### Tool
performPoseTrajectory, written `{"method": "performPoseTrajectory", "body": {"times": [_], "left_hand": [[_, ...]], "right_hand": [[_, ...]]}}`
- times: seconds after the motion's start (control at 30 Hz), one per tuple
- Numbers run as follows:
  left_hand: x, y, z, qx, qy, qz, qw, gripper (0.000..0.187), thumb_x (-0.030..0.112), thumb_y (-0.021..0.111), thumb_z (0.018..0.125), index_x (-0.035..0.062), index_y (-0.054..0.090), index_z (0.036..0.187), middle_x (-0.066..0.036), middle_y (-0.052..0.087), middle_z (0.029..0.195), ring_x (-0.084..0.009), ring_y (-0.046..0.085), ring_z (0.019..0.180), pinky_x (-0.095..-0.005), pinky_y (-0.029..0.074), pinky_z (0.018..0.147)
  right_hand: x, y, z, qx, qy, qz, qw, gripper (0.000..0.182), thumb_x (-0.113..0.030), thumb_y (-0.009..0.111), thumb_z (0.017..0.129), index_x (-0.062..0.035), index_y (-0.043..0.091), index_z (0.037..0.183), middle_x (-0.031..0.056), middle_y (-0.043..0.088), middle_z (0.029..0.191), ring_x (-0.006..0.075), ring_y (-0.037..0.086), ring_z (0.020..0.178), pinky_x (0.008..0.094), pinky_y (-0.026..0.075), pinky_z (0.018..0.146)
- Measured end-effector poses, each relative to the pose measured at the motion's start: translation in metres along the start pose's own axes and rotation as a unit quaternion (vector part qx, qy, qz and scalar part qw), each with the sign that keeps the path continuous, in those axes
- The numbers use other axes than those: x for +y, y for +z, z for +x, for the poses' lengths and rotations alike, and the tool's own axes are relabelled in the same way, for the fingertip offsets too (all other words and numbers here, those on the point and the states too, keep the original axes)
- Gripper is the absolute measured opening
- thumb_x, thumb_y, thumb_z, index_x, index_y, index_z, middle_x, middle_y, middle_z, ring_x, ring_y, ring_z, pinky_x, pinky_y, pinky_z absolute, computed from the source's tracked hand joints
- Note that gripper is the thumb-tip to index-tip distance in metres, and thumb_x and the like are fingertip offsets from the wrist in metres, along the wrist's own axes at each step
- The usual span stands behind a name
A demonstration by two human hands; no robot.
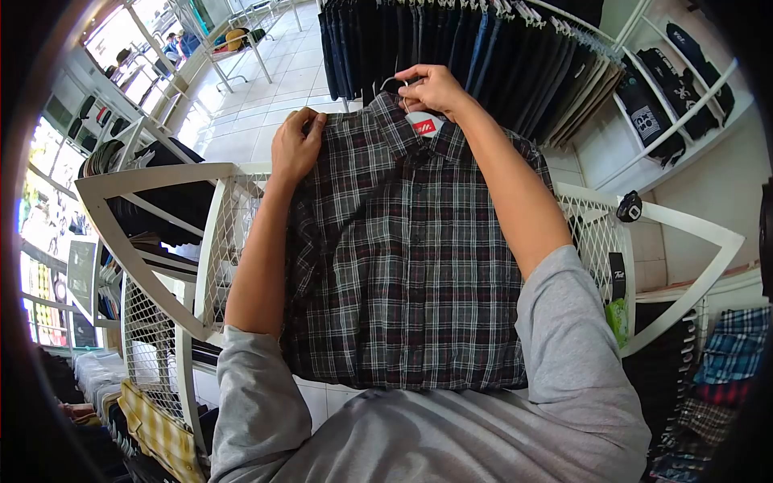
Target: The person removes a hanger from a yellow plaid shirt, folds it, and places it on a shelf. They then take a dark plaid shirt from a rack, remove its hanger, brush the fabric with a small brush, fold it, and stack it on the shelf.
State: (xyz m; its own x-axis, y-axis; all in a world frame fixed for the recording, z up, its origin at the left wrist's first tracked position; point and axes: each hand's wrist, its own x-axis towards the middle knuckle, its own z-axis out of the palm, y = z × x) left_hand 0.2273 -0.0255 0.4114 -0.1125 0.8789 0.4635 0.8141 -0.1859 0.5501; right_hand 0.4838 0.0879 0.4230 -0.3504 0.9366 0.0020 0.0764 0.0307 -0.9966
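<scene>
Showing dark plaid collared shirt point(411, 258), white-lined, red label point(427, 127); left fingers point(299, 117) pinching shoulder point(340, 125), right fingers point(419, 71) gripping hanger point(390, 79).

Two hands point(296, 151) point(435, 88), one held shirt point(403, 266), one held hanger point(388, 80)

White tiled floor point(278, 60), metal racks of dark trousers point(451, 64)

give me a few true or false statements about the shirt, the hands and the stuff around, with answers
1. The right hand is at the hook of the hanger. True.
2. The left hand is on the plaid shirt's hem. False: the left hand is at the plaid shirt's shoulder.
3. The collar is buttoned over the face of a green label. False: the label shows, red and white.
4. Garments hang beyond the collar. True.
</scene>
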Motion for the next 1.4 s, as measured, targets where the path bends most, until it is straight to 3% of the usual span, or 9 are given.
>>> {"method": "performPoseTrajectory", "body": {"times": [0.23, 0.43, 0.53, 0.63, 0.67, 0.77, 0.9, 1.1, 1.4], "left_hand": [[-0.002, 0.005, -0.007, 0.028, -0.035, 0.019, 0.999, 0.029, 0.031, 0.061, 0.097, 0.0028, 0.068, 0.095, -0.017, 0.068, 0.095, -0.0374, 0.065, 0.091, -0.0433, 0.049, 0.079], [0.0, -0.004, -0.007, 0.014, -0.008, 0.005, 1.0, 0.037, 0.038, 0.059, 0.096, 0.0034, 0.071, 0.095, -0.017, 0.069, 0.093, -0.0365, 0.067, 0.089, -0.044, 0.05, 0.078], [0.028, -0.011, 0.005, -0.138, -0.032, 0.082, 0.986, 0.06, 0.059, 0.056, 0.091, 0.0015, 0.074, 0.089, -0.021, 0.072, 0.083, -0.0383, 0.07, 0.083, -0.0449, 0.053, 0.078], [0.04, 0.006, 0.02, -0.195, -0.083, 0.12, 0.97, 0.066, 0.062, 0.054, 0.092, -0.0006, 0.075, 0.09, -0.022, 0.073, 0.086, -0.0391, 0.07, 0.088, -0.0445, 0.053, 0.082], [0.038, 0.015, 0.026, -0.225, -0.092, 0.142, 0.959, 0.064, 0.06, 0.058, 0.091, 0.0, 0.075, 0.105, -0.024, 0.073, 0.09, -0.0363, 0.07, 0.088, -0.0426, 0.053, 0.085], [0.023, 0.038, 0.037, -0.279, -0.1, 0.065, 0.953, 0.058, 0.056, 0.062, 0.09, 0.0002, 0.076, 0.097, -0.023, 0.073, 0.091, -0.0366, 0.071, 0.092, -0.0447, 0.053, 0.084], [0.019, 0.041, 0.031, -0.113, -0.049, -0.072, 0.99, 0.039, 0.04, 0.07, 0.088, 0.0044, 0.076, 0.103, -0.02, 0.073, 0.089, -0.0327, 0.072, 0.09, -0.0421, 0.054, 0.083], [0.029, 0.031, 0.029, -0.072, -0.057, -0.09, 0.992, 0.033, 0.038, 0.068, 0.09, 0.0073, 0.075, 0.101, -0.019, 0.072, 0.088, -0.0325, 0.07, 0.088, -0.0413, 0.052, 0.08], [0.027, 0.038, 0.026, -0.009, -0.051, -0.049, 0.997, 0.03, 0.038, 0.066, 0.091, 0.0112, 0.075, 0.101, -0.019, 0.073, 0.095, -0.0374, 0.069, 0.095, -0.0447, 0.052, 0.083]], "right_hand": [[0.002, 0.016, -0.025, -0.045, 0.068, -0.124, 0.989, 0.021, 0.002, 0.075, 0.082, -0.002, 0.074, 0.103, 0.0082, 0.071, 0.079, 0.0101, 0.065, 0.062, 0.0231, 0.055, 0.056], [0.003, 0.01, -0.035, 0.03, -0.032, -0.255, 0.966, 0.017, -0.007, 0.067, 0.086, -0.0036, 0.076, 0.099, 0.009, 0.075, 0.078, 0.0122, 0.072, 0.067, 0.0253, 0.06, 0.062], [-0.005, -0.003, -0.019, 0.099, -0.109, -0.253, 0.956, 0.013, -0.014, 0.069, 0.082, -0.0094, 0.079, 0.09, 0.0082, 0.074, 0.07, 0.0167, 0.074, 0.065, 0.0277, 0.059, 0.074], [-0.022, -0.005, -0.016, 0.109, -0.118, -0.256, 0.953, 0.013, -0.014, 0.069, 0.082, -0.0102, 0.079, 0.09, 0.0086, 0.073, 0.068, 0.0177, 0.073, 0.064, 0.0294, 0.058, 0.074], [-0.026, -0.005, -0.017, 0.107, -0.121, -0.258, 0.953, 0.013, -0.014, 0.069, 0.082, -0.0102, 0.079, 0.09, 0.0086, 0.073, 0.068, 0.0177, 0.073, 0.064, 0.0294, 0.058, 0.074], [-0.029, -0.009, -0.016, 0.104, -0.123, -0.272, 0.949, 0.015, -0.016, 0.07, 0.081, -0.0114, 0.08, 0.091, 0.009, 0.074, 0.073, 0.0202, 0.074, 0.067, 0.0307, 0.058, 0.075], [-0.011, -0.023, -0.013, 0.117, -0.101, -0.326, 0.933, 0.017, -0.022, 0.073, 0.076, -0.0172, 0.081, 0.091, 0.0089, 0.076, 0.082, 0.0251, 0.074, 0.081, 0.0344, 0.057, 0.08], [-0.003, -0.021, -0.034, 0.051, -0.007, -0.378, 0.924, 0.018, -0.023, 0.072, 0.076, -0.0195, 0.081, 0.092, 0.008, 0.077, 0.09, 0.0253, 0.073, 0.093, 0.0396, 0.055, 0.089], [-0.001, -0.012, -0.044, -0.167, -0.047, -0.232, 0.957, 0.023, -0.008, 0.071, 0.078, -0.0017, 0.076, 0.1, 0.0064, 0.075, 0.089, 0.0139, 0.068, 0.082, 0.0288, 0.052, 0.079]]}}
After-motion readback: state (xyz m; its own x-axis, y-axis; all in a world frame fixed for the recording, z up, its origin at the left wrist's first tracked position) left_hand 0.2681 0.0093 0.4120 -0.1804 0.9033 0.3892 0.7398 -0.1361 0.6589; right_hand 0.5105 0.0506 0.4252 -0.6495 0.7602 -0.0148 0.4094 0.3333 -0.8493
